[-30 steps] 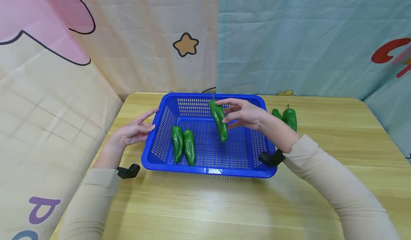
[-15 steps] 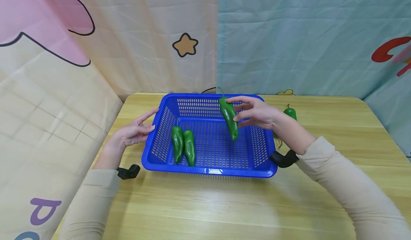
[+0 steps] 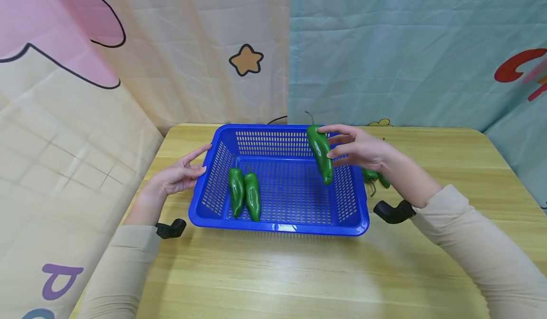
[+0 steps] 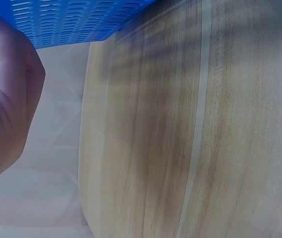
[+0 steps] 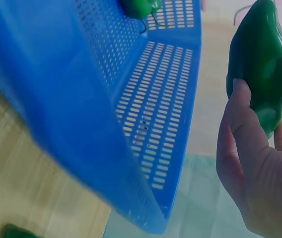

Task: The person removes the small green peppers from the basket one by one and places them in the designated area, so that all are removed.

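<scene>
My right hand (image 3: 359, 147) pinches a long green pepper (image 3: 320, 155) between thumb and fingers, above the right part of a blue slotted basket (image 3: 282, 228). In the right wrist view, this glossy pepper (image 5: 260, 64) is beside the basket's wall. Two more green peppers lie side by side at the basket's left, a left one (image 3: 236, 191) and a right one (image 3: 252, 196). At the basket's left rim, my left hand (image 3: 179, 176) holds the edge with thumb and index finger; its lower fingers are partly hidden. The left wrist view shows this hand (image 4: 9, 94) against the basket.
Green peppers (image 3: 369, 175) lie on the wooden table (image 3: 273, 271) right of the basket, partly covered by my right wrist and arm. Printed curtains (image 3: 367, 62) stand behind the table and along its left side.
My right hand has moved right with the pepper, from over the basket's middle to near its right wall. The left hand, the basket and the two peppers inside have stayed put.
</scene>
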A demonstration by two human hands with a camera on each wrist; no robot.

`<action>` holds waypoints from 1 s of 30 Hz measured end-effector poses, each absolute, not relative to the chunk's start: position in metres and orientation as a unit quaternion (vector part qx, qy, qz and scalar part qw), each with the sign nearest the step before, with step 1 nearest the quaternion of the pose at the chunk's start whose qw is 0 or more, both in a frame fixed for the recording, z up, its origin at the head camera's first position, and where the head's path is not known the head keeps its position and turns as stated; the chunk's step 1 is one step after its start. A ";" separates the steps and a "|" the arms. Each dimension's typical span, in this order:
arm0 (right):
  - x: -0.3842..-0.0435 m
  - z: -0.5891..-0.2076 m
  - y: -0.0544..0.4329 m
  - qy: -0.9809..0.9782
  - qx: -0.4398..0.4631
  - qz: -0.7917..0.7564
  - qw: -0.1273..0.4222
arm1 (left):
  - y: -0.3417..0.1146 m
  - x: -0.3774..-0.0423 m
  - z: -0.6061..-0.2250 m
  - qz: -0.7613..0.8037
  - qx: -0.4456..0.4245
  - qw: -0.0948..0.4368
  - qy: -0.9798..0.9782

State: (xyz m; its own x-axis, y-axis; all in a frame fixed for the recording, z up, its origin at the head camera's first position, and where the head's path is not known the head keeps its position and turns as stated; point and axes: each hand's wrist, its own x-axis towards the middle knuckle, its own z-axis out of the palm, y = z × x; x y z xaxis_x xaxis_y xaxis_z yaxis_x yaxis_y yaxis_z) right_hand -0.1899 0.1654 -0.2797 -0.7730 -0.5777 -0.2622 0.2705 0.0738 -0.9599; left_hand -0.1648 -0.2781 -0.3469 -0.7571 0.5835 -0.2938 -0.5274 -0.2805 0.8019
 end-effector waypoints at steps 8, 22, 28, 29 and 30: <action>-0.188 -0.279 0.178 0.662 -0.115 -0.672 0.309 | -0.279 -0.166 -0.348 0.800 0.029 0.348 0.488; -0.189 -0.279 0.206 0.671 -0.106 -0.671 0.297 | -0.279 -0.167 -0.348 0.800 0.028 0.343 0.492; -0.189 -0.281 0.219 0.666 -0.113 -0.676 0.295 | -0.278 -0.166 -0.348 0.802 0.027 0.346 0.486; -0.189 -0.282 0.221 0.665 -0.112 -0.677 0.294 | -0.278 -0.165 -0.348 0.802 0.028 0.346 0.486; -0.188 -0.282 0.223 0.664 -0.112 -0.679 0.292 | -0.279 -0.165 -0.348 0.803 0.029 0.346 0.485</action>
